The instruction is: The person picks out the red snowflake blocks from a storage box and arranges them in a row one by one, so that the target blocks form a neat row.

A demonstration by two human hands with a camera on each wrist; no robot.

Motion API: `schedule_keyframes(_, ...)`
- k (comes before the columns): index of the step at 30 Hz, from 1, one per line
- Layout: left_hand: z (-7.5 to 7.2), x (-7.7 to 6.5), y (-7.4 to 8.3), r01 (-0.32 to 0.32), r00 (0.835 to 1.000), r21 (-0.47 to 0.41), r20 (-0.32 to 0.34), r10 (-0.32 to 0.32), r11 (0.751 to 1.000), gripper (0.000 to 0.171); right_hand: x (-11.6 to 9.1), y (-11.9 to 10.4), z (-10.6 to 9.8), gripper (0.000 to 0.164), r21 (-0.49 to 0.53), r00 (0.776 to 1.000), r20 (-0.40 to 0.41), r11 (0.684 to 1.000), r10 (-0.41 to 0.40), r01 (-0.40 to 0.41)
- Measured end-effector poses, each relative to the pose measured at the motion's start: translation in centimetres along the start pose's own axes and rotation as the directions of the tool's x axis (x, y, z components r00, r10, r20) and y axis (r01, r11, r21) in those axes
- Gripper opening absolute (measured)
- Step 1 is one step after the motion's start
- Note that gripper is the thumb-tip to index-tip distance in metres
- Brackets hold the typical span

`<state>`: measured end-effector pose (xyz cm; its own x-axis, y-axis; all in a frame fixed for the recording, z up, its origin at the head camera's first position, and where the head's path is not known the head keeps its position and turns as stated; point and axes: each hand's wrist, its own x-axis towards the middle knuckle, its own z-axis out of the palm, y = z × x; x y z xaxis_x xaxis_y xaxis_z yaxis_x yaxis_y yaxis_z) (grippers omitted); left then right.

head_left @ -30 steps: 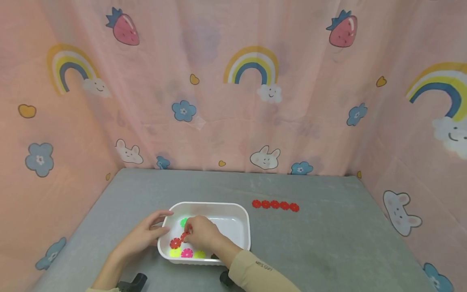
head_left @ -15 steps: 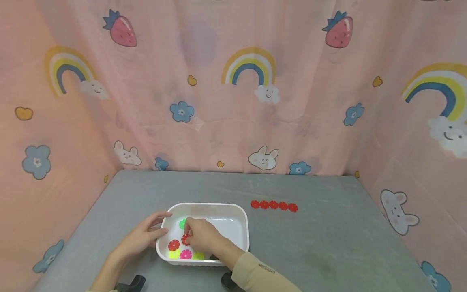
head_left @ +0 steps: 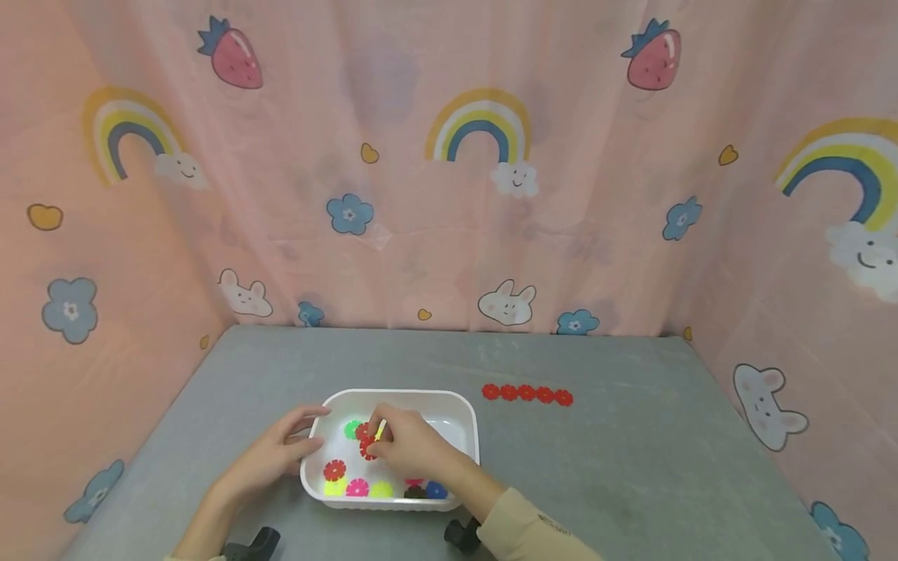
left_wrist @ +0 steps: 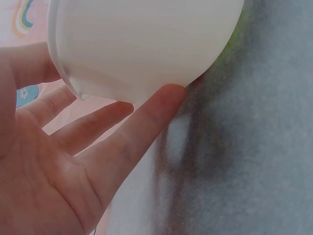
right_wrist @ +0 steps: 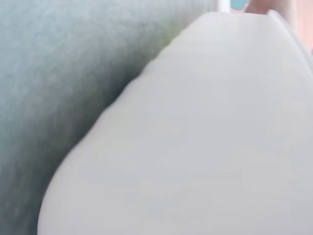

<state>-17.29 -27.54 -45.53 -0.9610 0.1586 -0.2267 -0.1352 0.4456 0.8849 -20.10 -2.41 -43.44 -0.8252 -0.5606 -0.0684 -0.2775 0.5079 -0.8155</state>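
Note:
My right hand (head_left: pixel 414 444) reaches into the white plastic tray (head_left: pixel 459 405), its thumb and forefinger pinching a red snowflake disc (head_left: pixel 368 449). A yellow sliver (head_left: pixel 380 430) shows between the fingers, and another red disc lies just beyond. My left hand (head_left: pixel 270 448) is at the tray's left end; in the left wrist view its mostly straight fingers (left_wrist: pixel 146 112) touch the outer wall. Inside the tray lie a green disc (head_left: pixel 351 429), a red disc (head_left: pixel 334 471), a pink disc (head_left: pixel 358 487), yellow discs (head_left: pixel 382 489), a dark disc (head_left: pixel 415 492) and a blue disc (head_left: pixel 436 490).
On the grey table (head_left: pixel 610 467), a row of several red discs (head_left: pixel 527 393) lies right of the tray. Pink patterned curtain (head_left: pixel 449 234) encloses the back and sides. Black wrist mounts (head_left: pixel 256 544) show beneath the wrists. The tray's wall fills most of the right wrist view.
My right hand has shifted right and slightly away from me, and the red disc at its fingertips has moved with it. The blue and dark discs are now uncovered. The left hand stays put.

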Motion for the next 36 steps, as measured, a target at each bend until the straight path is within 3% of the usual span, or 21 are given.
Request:
schedule_keyframes(10,0.1,-0.2,0.4,0.021,1.000,0.008,-0.012,-0.021,1.000,0.055,-2.7,0.2,-3.0,0.016,0.018,0.999,-0.014,0.999,-0.040,0.041)
schedule_keyframes(16,0.1,-0.3,0.3,0.021,1.000,0.014,-0.019,-0.020,1.000,0.056,-3.6,1.1,-4.8,0.014,-0.010,0.994,-0.078,0.997,-0.071,0.070)
schedule_keyframes(28,0.3,-0.2,0.2,0.017,1.000,-0.006,-0.020,-0.017,1.000,0.057,-5.6,4.8,-8.3,0.012,-0.005,0.975,-0.212,0.997,-0.071,0.072)
schedule_keyframes(36,0.3,-0.2,0.2,0.047,0.998,-0.034,-0.036,-0.048,0.998,0.054,-7.0,7.4,-11.3,0.013,-0.059,0.967,-0.252,0.998,-0.024,0.009)
